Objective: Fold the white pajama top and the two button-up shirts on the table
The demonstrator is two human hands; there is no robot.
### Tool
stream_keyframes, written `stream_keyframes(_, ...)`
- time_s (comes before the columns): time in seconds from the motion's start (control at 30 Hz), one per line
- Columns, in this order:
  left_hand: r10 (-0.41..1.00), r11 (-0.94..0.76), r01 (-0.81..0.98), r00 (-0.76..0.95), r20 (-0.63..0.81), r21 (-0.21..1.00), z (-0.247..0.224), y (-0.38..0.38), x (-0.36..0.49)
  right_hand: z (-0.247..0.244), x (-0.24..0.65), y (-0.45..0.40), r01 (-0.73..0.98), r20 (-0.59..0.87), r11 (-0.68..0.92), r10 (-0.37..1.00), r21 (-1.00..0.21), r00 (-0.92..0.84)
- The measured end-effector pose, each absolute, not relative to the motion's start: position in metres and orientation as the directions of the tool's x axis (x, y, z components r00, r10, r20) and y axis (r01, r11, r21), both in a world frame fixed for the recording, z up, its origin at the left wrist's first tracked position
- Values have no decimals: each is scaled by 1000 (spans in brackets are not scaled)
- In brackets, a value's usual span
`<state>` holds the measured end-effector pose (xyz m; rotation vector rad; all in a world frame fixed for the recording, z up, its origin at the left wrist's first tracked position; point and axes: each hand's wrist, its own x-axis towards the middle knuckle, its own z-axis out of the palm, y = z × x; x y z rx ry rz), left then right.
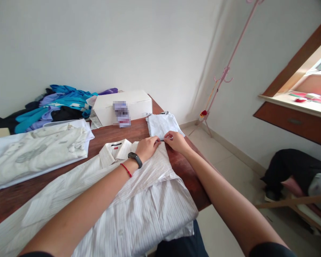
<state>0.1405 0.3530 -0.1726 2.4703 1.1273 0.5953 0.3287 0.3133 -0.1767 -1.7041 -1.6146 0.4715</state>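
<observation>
A white button-up shirt with thin stripes (152, 200) lies across the table, its collar toward the box and its near part hanging over the front edge. My left hand (149, 147) is closed, pinching the shirt's far edge right of the collar. Close beside it, my right hand (176, 141) is also closed in a pinch at the shirt's far right corner. The fingertips of both hands nearly meet there and hide the exact grip. Just beyond them is a folded light-blue garment (163, 123), touching or almost touching the fingers.
A white box (137, 101) stands at the back of the brown table (117, 132). Folded white clothes (40, 150) lie at the left, with a heap of blue and black clothes (61, 100) behind. A pink coat stand (226, 73) and a dark bundle (294, 171) are to the right.
</observation>
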Motion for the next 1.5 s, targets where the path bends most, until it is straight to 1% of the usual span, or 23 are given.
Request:
stream_keyframes(0.13,759,-640,610,596,263,467,-177,350,142,-168,326,307,714,68,-15,994,-700,88)
stream_keyframes(0.23,765,-633,601,581,278,488,-177,352,141,-153,326,295,726,61,6,997,-687,50)
stream_keyframes(0.37,791,-597,575,538,292,560,-178,355,140,-130,322,248,750,91,104,994,-653,-59)
stream_keyframes(0.43,791,-584,531,541,286,614,-179,359,138,-126,316,215,784,67,133,991,-606,-117)
stream_keyframes(0.5,781,-570,469,564,268,674,-180,363,136,-130,309,185,835,46,136,990,-533,-132)
stream_keyframes(0.57,769,-550,408,589,249,729,-180,367,134,-139,303,164,871,68,131,991,-474,-112)
stream_keyframes(0.63,763,-525,363,601,237,770,-179,370,132,-150,300,153,883,114,120,991,-454,-76)
stream_keyframes(0.8,770,-467,304,601,213,830,-180,373,131,-169,301,144,854,227,119,974,-506,-1)
stream_keyframes(0.9,766,-441,297,616,183,847,-181,375,130,-175,300,140,868,268,96,962,-488,45)
stream_keyframes(1.0,744,-404,320,660,104,857,-174,376,131,-178,297,139,890,286,81,957,-448,57)
stream_keyframes(1.1,683,-372,360,730,-10,856,-156,377,138,-179,295,139,906,296,91,954,-412,39)
stream_keyframes(1.2,625,-381,388,777,-76,839,-139,379,151,-178,295,139,910,296,97,955,-403,29)
stream_keyframes(1.33,617,-416,400,784,-69,816,-140,381,169,-178,296,139,907,290,97,956,-410,29)
stream_keyframes(1.5,681,-457,390,732,32,800,-166,380,175,-181,299,140,901,307,57,948,-431,87)
